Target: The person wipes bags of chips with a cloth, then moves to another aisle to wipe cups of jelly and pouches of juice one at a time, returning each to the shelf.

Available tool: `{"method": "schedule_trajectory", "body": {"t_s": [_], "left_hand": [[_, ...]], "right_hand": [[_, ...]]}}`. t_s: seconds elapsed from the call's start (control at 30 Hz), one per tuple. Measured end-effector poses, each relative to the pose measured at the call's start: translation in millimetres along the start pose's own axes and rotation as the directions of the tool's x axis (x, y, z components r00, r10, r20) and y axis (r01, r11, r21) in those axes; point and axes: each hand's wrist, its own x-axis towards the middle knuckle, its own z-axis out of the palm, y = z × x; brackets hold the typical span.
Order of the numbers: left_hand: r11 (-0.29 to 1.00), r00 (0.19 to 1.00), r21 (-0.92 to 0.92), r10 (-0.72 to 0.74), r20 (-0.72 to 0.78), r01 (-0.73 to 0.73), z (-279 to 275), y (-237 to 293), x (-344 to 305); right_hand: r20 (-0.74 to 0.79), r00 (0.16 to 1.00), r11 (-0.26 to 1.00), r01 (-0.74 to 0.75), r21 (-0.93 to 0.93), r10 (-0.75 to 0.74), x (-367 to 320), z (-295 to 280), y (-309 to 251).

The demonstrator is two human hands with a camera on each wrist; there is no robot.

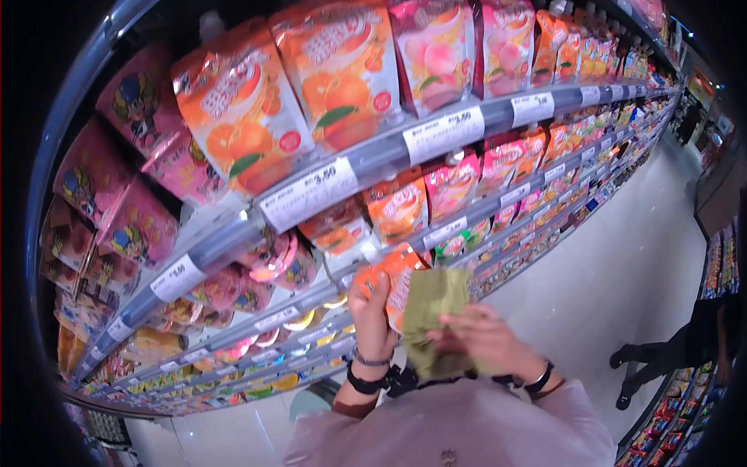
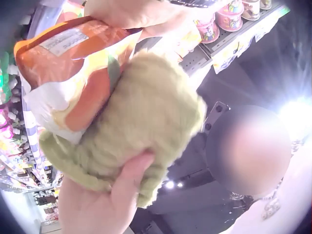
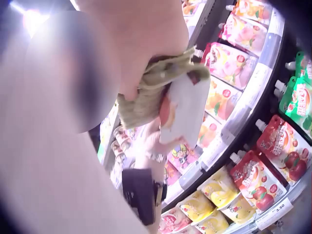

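An orange and white pouch [image 1: 401, 274] is held in the left hand [image 1: 372, 300], its fingers curled round one side. A green cloth [image 1: 436, 307] lies against the pouch's face, gripped by the right hand [image 1: 486, 338]. In the left wrist view the right thumb presses on the cloth [image 2: 141, 117], which covers part of the pouch [image 2: 73, 73]; the left hand [image 2: 131, 12] is at the pouch's upper edge. The right wrist view shows the cloth [image 3: 146, 97] bunched under the right hand [image 3: 141, 39], wrapped round the edge of the pouch [image 3: 187, 109].
Curved store shelves [image 1: 381, 167] with rows of spouted pouches and price tags run across the front. Pink cups [image 1: 140, 222] stand at the left. A person in dark clothes [image 1: 673, 350] stands in the aisle [image 1: 576, 311] at the right.
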Motion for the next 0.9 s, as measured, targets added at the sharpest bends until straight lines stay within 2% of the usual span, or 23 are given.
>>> {"method": "schedule_trajectory", "body": {"t_s": [0.03, 0.1, 0.13, 0.17, 0.2, 0.23, 0.27, 0.3, 0.33, 0.37, 0.4, 0.47, 0.5, 0.53, 0.57, 0.6, 0.63, 0.7, 0.73, 0.77, 0.8, 0.83, 0.9], "left_hand": [[0.993, 0.998, -0.117, -0.038, -0.04, 0.033, -4.6, 1.0, -2.8], [0.976, 1.0, -0.218, 0.011, -0.015, -0.014, -15.7, 18.7, 2.1], [0.972, 0.998, -0.227, 0.056, -0.006, -0.056, -8.4, 30.7, 1.9], [0.968, 0.996, -0.234, 0.093, -0.001, -0.09, -5.1, 36.8, -0.6], [0.995, 0.997, -0.062, 0.077, -0.026, -0.078, -17.8, 9.9, -0.8], [0.992, 0.998, 0.125, 0.03, -0.058, -0.023, -29.3, -24.1, -13.6], [0.993, 0.988, -0.01, 0.119, 0.1, -0.118, -6.1, -28.1, -34.2], [0.992, 0.999, -0.119, -0.039, 0.008, 0.04, 20.2, 2.3, -42.2], [0.683, 0.867, -0.541, -0.317, 0.384, 0.49, 11.2, 18.4, -25.7], [0.082, 0.566, -0.57, -0.296, 0.77, 0.818, -1.7, 34.6, -14.2], [0.083, 0.563, -0.566, -0.292, 0.773, 0.82, -10.3, 27.4, -10.7], [0.574, 0.851, -0.653, -0.17, 0.497, 0.495, -38.4, 2.8, -14.0], [0.567, 0.852, -0.656, -0.181, 0.491, 0.498, -35.9, 8.0, -20.8], [0.69, 0.894, -0.6, -0.163, 0.416, 0.405, -25.6, 18.5, -25.3], [0.797, 0.928, -0.517, -0.137, 0.347, 0.311, -14.7, 29.7, -27.6], [0.884, 0.953, -0.415, -0.097, 0.287, 0.215, -8.1, 34.9, -26.8], [0.882, 0.951, -0.411, -0.113, 0.286, 0.229, -9.0, 32.3, -24.9], [0.509, 0.917, -0.811, 0.098, 0.387, 0.288, -10.2, 19.8, -23.5], [0.981, 0.995, -0.192, 0.0, 0.104, 0.02, -1.7, 22.9, -39.3], [0.999, 0.984, -0.023, -0.029, -0.174, 0.025, -62.3, -42.8, -11.9], [0.917, 0.992, -0.38, -0.095, 0.087, 0.121, -57.5, -31.5, -21.8], [0.708, 0.935, -0.652, -0.036, 0.352, 0.272, -49.4, -14.9, -22.8], [0.336, 0.821, -0.832, 0.223, 0.526, 0.442, -29.4, 8.4, -20.0]], "right_hand": [[-0.023, 1.0, 0.958, -0.006, 0.285, 0.014, -10.0, -7.3, 1.2], [-0.157, 0.802, 0.486, -0.182, 0.855, 0.577, -22.6, -28.0, -19.9], [-0.332, 0.709, 0.647, -0.226, 0.728, 0.622, -6.8, -49.5, -33.3], [-0.331, 0.917, 0.93, -0.1, 0.355, 0.225, 2.0, -45.4, -22.9], [-0.137, 0.979, 0.989, 0.146, -0.034, -0.149, 11.7, -37.9, -16.0], [0.241, 0.938, 0.91, -0.312, 0.274, 0.249, 67.4, -53.1, -45.1], [0.299, 0.951, 0.918, -0.183, 0.352, 0.075, 89.1, -43.2, -22.9], [0.303, 0.948, 0.92, -0.197, 0.339, 0.092, 86.0, -40.8, -28.9], [0.209, 0.975, 0.983, 0.043, 0.18, -0.081, 85.4, -40.7, -34.3], [0.144, 0.952, 0.963, 0.271, 0.007, -0.269, 82.7, -36.6, -41.9], [0.182, 0.956, 0.973, 0.231, 0.023, -0.231, 71.9, -26.5, -44.5], [0.188, 0.952, 0.97, 0.232, 0.07, -0.241, 92.7, -43.9, -20.9], [0.193, 0.947, 0.965, 0.237, 0.111, -0.255, 99.4, -49.2, -15.1], [0.084, 0.96, 0.941, 0.241, 0.239, -0.267, 100.9, -47.4, -24.0], [0.084, 0.963, 0.942, 0.231, 0.243, -0.257, 90.4, -43.9, -33.1], [0.132, 0.961, 0.884, 0.162, 0.438, -0.242, 71.7, -41.7, -42.6], [0.18, 0.956, 0.785, 0.074, 0.615, -0.232, 54.9, -39.8, -48.6], [0.128, 0.972, 0.695, 0.047, 0.717, -0.197, 51.0, -32.0, -40.8], [0.156, 0.987, 0.732, -0.136, 0.668, 0.042, 62.3, -23.6, -47.2], [0.17, 0.943, 0.718, -0.329, 0.613, 0.287, 63.9, -18.1, -54.3], [0.227, 0.973, 0.61, -0.205, 0.765, 0.044, 58.4, -12.3, -53.3], [0.219, 0.975, 0.62, -0.198, 0.759, 0.043, 58.3, -9.3, -60.6], [0.092, 0.979, 0.677, 0.055, 0.734, -0.18, 59.8, -4.0, -76.1]]}}
